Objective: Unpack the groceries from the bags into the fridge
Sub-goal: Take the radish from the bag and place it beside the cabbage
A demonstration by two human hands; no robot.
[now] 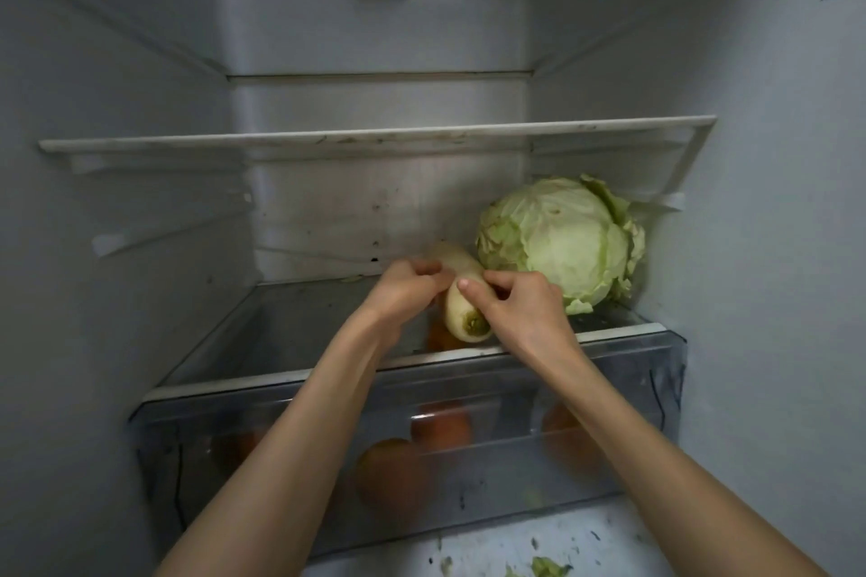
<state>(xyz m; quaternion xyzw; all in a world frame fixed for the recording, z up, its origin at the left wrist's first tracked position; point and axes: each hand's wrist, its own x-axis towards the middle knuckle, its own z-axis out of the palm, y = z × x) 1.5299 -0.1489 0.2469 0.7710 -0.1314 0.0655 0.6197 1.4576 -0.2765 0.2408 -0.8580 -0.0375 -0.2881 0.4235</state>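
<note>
Nearest the camera, scraps of green leaf [546,569] lie on the fridge floor in front of the clear crisper drawer [656,389], through whose front several round orange fruits [391,469] show dimly. Both forearms reach over the drawer to the glass shelf [262,342] that covers it.

There the two hands meet on a pale white radish [461,295]. The left hand [403,290] is curled against its left flank, fingers bent in; the right hand [522,309] closes over its right side with the thumb pressed on top. Both have hold of it, and neither sits clearly nearer. The radish's long axis runs front to back (leaning a little leftward as it goes away), with the cut, greenish stem end [473,323] facing the front edge of the shelf and the taper pointing at the back wall. Something orange [440,340] sits just under that stem end; whether it lies on the shelf or below the glass is unclear.

Beyond and to the right stands a cabbage [562,244], just beside the radish; contact cannot be told. Judging by this, setting the radish down means sliding it along its own axis, into the bare shelf left of the cabbage.
</note>
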